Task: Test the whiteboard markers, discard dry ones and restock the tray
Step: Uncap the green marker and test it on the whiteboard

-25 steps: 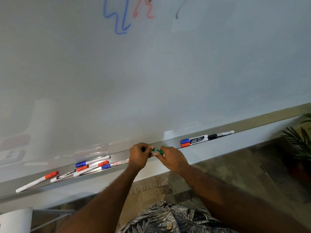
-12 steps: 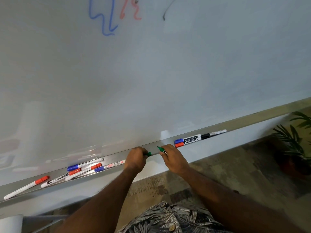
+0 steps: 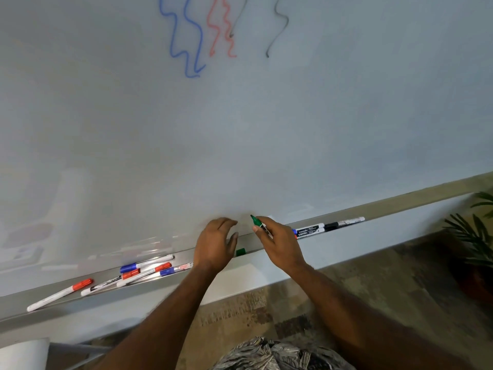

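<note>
I see the right hand holding a green marker. The fingers and thumb pinch it near the middle. The cap is off, and the tip points up and to the left, close to the board. I cannot tell if the tip touches the board.

The left hand hangs just over the tray. Its fingers are loose and a little bent, and they hold nothing. The green cap lies on the tray, just to the right of that hand and under the gap between the two hands.

More markers lie on the tray. Far to the left is one with a red cap. Near it is a small pile with blue and red caps. To the right of the right hand lie two markers side by side, partly hidden by the hand, and then one with a black cap.

High on the board I see wavy lines: blue, red and black.

A plant stands at the right edge. A leaf-print shirt shows at the bottom.
</note>
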Available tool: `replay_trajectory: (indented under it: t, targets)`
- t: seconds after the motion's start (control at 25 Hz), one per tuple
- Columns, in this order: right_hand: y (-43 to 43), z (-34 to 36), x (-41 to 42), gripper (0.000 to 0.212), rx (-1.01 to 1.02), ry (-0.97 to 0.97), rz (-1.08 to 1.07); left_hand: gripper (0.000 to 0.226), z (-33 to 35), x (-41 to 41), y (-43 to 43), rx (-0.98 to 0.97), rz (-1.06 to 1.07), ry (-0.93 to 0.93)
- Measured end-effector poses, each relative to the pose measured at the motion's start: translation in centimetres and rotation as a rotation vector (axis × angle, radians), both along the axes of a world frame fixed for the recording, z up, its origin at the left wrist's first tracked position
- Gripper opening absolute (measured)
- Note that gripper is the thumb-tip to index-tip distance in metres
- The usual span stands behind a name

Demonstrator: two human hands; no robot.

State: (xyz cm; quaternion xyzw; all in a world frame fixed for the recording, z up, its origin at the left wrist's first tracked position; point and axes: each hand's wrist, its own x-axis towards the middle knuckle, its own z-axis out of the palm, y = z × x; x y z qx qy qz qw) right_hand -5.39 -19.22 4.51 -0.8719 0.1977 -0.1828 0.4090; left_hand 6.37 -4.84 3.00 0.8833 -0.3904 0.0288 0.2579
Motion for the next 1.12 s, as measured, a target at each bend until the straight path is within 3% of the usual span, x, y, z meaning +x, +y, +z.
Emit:
replay_trajectory:
  t: [0.24,0.4,0.64,0.8,0.96,1.12]
  targets:
    - [2.1,6.4,2.0,0.035,0.22,-0.249,0.016,0.037,6.1,1.4,1.7,-0.236,-0.016,-0.391]
    - [3.9,10.2,2.7,0.011,0.196,-0.448,0.089,0.05,9.8,2.1,2.8,-0.261,0.061,-0.545]
    - [4.8,16.1,3.8,0.038,0.341,-0.694,0.204,0.06,18.0,4.7,4.8,-0.335,0.16,-0.769]
    - [5.1,19.7,4.9,0.045,0.298,-0.756,0.233,0.059,23.7,7.5,5.8,-0.396,0.211,-0.925]
    - [6.5,23.9,6.0,0.006,0.368,-0.84,0.301,0.062,29.2,9.9,5.9,-0.432,0.24,-1.024]
    - [7.1,27.9,7.6,0.012,0.27,-0.913,0.325,0.063,30.7,10.7,5.3,-0.461,0.27,-1.096]
